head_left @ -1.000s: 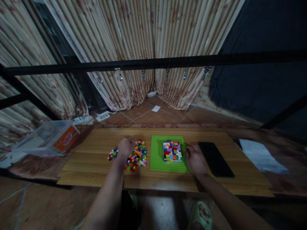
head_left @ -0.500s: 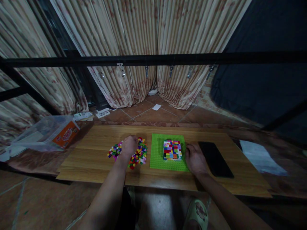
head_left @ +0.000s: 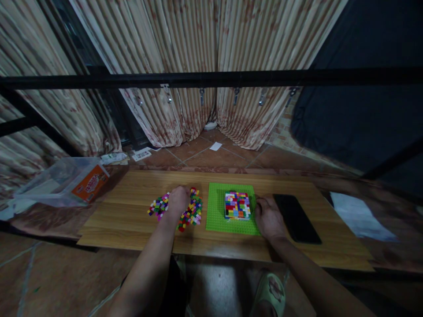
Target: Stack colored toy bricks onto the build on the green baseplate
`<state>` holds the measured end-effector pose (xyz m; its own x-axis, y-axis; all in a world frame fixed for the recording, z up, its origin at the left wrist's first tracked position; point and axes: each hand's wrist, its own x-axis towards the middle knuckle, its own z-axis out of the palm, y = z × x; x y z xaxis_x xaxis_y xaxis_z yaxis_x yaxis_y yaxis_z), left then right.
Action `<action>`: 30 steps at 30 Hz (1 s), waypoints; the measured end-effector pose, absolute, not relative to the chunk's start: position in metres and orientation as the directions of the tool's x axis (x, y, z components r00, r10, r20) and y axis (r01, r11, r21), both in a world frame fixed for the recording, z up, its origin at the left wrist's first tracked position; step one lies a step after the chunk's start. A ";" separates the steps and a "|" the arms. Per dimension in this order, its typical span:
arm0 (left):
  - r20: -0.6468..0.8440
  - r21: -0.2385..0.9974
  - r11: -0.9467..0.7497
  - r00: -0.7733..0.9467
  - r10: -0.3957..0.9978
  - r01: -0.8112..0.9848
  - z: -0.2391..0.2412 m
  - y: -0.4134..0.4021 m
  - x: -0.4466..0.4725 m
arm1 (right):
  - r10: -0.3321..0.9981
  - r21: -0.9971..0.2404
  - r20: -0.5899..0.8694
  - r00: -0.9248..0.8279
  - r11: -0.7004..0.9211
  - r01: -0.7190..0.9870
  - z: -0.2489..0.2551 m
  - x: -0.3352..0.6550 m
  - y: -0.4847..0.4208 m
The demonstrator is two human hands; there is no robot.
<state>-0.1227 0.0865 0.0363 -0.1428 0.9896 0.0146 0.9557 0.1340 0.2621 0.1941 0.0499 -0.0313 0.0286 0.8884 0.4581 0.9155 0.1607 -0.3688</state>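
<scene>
Sandalled foot (head_left: 271,293): lowest in the head view, on the floor under the near edge of the table (head_left: 132,222).
Right hand (head_left: 268,216): palm down on the table, between the baseplate and the phone; fingers loosely bent, tips at the baseplate's right edge, nothing gripped.
Left hand (head_left: 178,200): knuckles up, curled down onto the middle of the loose bricks; its fingertips are hidden, so whether it has pinched a brick cannot be told.
Loose bricks (head_left: 193,212): a flat, many-coloured heap lying left of the baseplate, spreading out on both sides of the left hand.
Baseplate (head_left: 216,213): bright green studded plate, flat on the table, just right of the heap.
Brick block (head_left: 237,205): a compact, many-coloured rectangle built on the right half of the baseplate, near the right hand's fingers.
Phone (head_left: 295,218): dark slab, screen up, just right of the right hand.
Plastic box (head_left: 62,182): clear, with an orange label, off the table's far left corner.
Paper scrap (head_left: 215,146): on the tiled floor beyond the table.
Black bar (head_left: 211,80): horizontal, crossing the whole view.
Curtains (head_left: 185,48): striped, hanging behind the bar.
</scene>
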 end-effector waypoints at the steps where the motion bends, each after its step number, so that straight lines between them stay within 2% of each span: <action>1: 0.018 0.283 0.148 -0.160 0.987 0.948 0.036 0.087 -0.123 | 0.890 -0.372 0.454 0.031 0.158 0.915 -0.031 0.194 0.050; 3: 0.045 0.378 0.138 -0.167 0.985 0.915 0.037 0.088 -0.124 | 0.895 -0.374 0.445 0.033 0.153 0.915 -0.029 0.193 0.049; 5: 0.083 0.566 0.077 -0.149 0.985 0.821 0.037 0.089 -0.124 | 0.899 -0.372 0.437 0.031 0.149 0.916 -0.028 0.193 0.049; 7: 0.075 0.796 0.031 -0.150 0.986 0.605 0.036 0.090 -0.120 | 0.904 -0.369 0.427 0.034 0.140 0.919 -0.027 0.192 0.049; 9: 0.001 0.954 0.046 -0.157 0.988 0.296 0.036 0.088 -0.114 | 0.907 -0.374 0.418 0.044 0.128 0.918 -0.026 0.192 0.049; 11: -0.081 0.996 0.086 -0.131 0.988 0.028 0.037 0.085 -0.105 | 0.906 -0.384 0.421 0.049 0.129 0.914 -0.026 0.191 0.049; 14: -0.139 0.978 0.127 -0.060 0.988 -0.164 0.041 0.079 -0.091 | 0.901 -0.391 0.431 0.047 0.140 0.910 -0.025 0.191 0.049; 18: -0.168 0.951 0.174 0.046 0.985 -0.256 0.046 0.073 -0.076 | 0.904 -0.382 0.424 0.056 0.122 0.916 -0.024 0.190 0.048; 22: -0.163 0.952 0.178 0.081 0.983 -0.248 0.046 0.070 -0.068 | 0.901 -0.381 0.430 0.064 0.117 0.917 -0.023 0.188 0.047; 25: -0.130 0.973 0.142 0.078 0.988 -0.180 0.044 0.069 -0.063 | 0.903 -0.384 0.426 0.061 0.119 0.915 -0.022 0.188 0.047; 30: -0.016 0.999 0.014 0.037 0.999 0.046 0.040 0.068 -0.051 | 0.899 -0.385 0.433 0.069 0.115 0.916 -0.023 0.189 0.048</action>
